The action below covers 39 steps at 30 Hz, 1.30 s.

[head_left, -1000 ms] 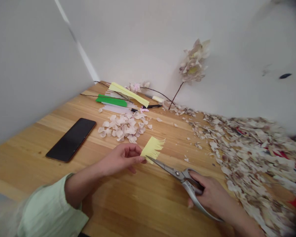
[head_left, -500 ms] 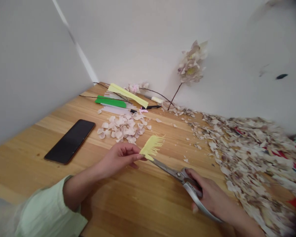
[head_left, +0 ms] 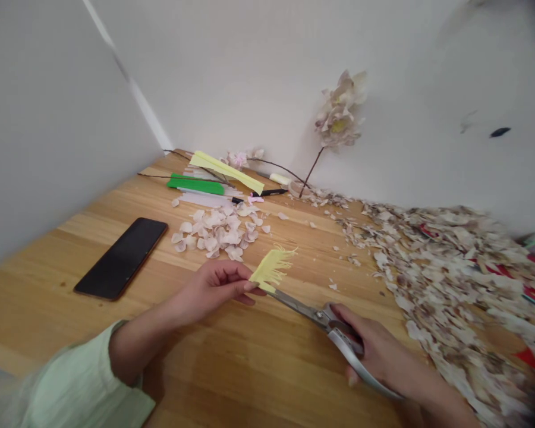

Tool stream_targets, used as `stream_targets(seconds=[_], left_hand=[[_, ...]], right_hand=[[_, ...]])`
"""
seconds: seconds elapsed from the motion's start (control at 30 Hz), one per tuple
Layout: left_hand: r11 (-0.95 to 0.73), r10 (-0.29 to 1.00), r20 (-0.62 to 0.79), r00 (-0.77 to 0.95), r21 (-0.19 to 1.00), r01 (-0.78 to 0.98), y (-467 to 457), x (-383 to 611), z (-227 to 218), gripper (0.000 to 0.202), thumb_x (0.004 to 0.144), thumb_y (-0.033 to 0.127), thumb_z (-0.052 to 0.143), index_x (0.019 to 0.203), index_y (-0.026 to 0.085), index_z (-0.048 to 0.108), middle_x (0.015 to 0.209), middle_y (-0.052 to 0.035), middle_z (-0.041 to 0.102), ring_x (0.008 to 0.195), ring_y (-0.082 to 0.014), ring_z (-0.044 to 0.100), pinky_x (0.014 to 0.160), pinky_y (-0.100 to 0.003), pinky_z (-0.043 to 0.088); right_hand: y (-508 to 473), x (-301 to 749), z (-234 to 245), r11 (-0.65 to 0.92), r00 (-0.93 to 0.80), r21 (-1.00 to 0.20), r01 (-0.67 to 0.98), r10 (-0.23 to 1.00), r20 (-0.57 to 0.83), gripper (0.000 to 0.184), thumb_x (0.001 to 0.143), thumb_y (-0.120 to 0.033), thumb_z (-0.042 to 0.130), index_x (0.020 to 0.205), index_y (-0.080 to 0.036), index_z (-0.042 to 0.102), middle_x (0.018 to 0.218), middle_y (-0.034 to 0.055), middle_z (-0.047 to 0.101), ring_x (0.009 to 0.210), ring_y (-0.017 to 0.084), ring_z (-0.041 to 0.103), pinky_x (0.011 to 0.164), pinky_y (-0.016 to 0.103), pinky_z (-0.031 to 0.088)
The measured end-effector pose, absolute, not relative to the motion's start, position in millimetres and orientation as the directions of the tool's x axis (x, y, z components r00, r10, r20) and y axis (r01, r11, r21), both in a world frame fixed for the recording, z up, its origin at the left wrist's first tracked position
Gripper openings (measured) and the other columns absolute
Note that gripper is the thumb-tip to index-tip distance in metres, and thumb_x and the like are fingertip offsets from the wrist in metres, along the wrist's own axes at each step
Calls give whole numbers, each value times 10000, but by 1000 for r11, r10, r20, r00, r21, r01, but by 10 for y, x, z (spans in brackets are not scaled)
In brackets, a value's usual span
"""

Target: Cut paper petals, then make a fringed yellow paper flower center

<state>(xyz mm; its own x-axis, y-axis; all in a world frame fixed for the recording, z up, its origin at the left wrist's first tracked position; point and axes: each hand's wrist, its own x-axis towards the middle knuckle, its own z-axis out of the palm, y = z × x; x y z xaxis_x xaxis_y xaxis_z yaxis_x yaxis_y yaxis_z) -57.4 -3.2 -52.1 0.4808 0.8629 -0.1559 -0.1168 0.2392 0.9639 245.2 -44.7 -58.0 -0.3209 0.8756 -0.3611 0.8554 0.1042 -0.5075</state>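
Between thumb and fingers, my left hand [head_left: 220, 284] pinches one end of a yellow paper strip [head_left: 274, 266], whose far edge is cut into a thin fringe. My right hand [head_left: 372, 345] is wrapped round the handles of metal scissors [head_left: 314, 313]. Their blades point left, with the tips at the strip's lower edge, just beside my left fingers. The strip and scissors are held above the wooden table [head_left: 232, 368]. Behind my left hand lies a loose pile of pale petals [head_left: 220, 230].
Left of the petals lies a black phone [head_left: 122, 257]. Yellow crepe paper [head_left: 227, 172], green paper [head_left: 196, 185] and a black pen [head_left: 270, 192] lie at the back. A flower stem [head_left: 312, 171] leans on the wall. A large petal heap [head_left: 455, 285] covers the right side.
The view has shifted slightly, so the table things sit a little further left. The scissor tips remain at the strip's lower edge, and both hands keep their hold.
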Motion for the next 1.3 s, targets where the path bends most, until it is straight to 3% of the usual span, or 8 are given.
stream_targets(seconds=[0.3, 0.53, 0.7, 0.83, 1.03, 1.17, 1.3], left_hand=[[269, 842, -155, 516, 951, -152, -32, -590, -480, 143, 740, 319, 702, 750, 179, 672, 781, -5, 733, 745, -145, 688, 710, -261, 538], [241, 849, -137, 511, 960, -142, -35, -580, -507, 139, 757, 315, 684, 764, 177, 668, 809, -9, 727, 774, -141, 679, 726, -258, 536], [197, 874, -86, 479, 962, -187, -41, -574, -523, 165, 734, 330, 700, 752, 172, 661, 779, 4, 694, 761, -131, 650, 753, -287, 544], [197, 883, -80, 463, 957, -211, -45, -561, -510, 156, 723, 320, 712, 740, 174, 662, 755, 16, 671, 735, -123, 635, 763, -304, 549], [200, 879, -63, 472, 949, -245, -55, -551, -508, 109, 752, 276, 697, 754, 173, 664, 764, 22, 676, 747, -99, 638, 757, -252, 546], [187, 877, -45, 478, 949, -253, -54, -549, -520, 95, 759, 259, 693, 756, 169, 663, 763, 24, 676, 748, -92, 637, 758, -236, 542], [176, 872, -34, 488, 952, -250, -51, -552, -526, 84, 774, 254, 678, 764, 173, 660, 782, 20, 681, 770, -94, 641, 765, -230, 535]], right_hand=[[-447, 2489, -565, 63, -315, -509, 858, 848, -425, 677, 554, -321, 654, 1201, -152, 544, 1232, 151, 597, 1122, 351, 542, 938, 432, 423], [-445, 2455, -558, 66, -314, -513, 856, 855, -413, 652, 548, -303, 652, 1173, -147, 551, 1139, 129, 648, 1023, 339, 592, 848, 395, 474], [-438, 2470, -558, 118, -389, -574, 811, 840, -377, 645, 571, -377, 683, 1174, -200, 534, 1107, 101, 661, 977, 312, 615, 785, 352, 497], [-453, 2464, -552, 107, -368, -553, 827, 845, -387, 733, 557, -428, 706, 1203, -147, 505, 1167, 153, 626, 1036, 341, 588, 841, 376, 479], [-462, 2430, -530, 94, -351, -531, 842, 843, -408, 816, 538, -443, 724, 1220, -69, 479, 1213, 224, 583, 1087, 383, 552, 880, 417, 453], [-458, 2435, -552, 115, -359, -541, 833, 856, -371, 680, 552, -402, 726, 1155, -154, 531, 1142, 155, 641, 1028, 350, 595, 811, 373, 485], [-454, 2439, -588, 156, -363, -537, 829, 880, -305, 668, 544, -407, 743, 1144, -185, 550, 1077, 117, 672, 944, 321, 630, 767, 351, 492]])
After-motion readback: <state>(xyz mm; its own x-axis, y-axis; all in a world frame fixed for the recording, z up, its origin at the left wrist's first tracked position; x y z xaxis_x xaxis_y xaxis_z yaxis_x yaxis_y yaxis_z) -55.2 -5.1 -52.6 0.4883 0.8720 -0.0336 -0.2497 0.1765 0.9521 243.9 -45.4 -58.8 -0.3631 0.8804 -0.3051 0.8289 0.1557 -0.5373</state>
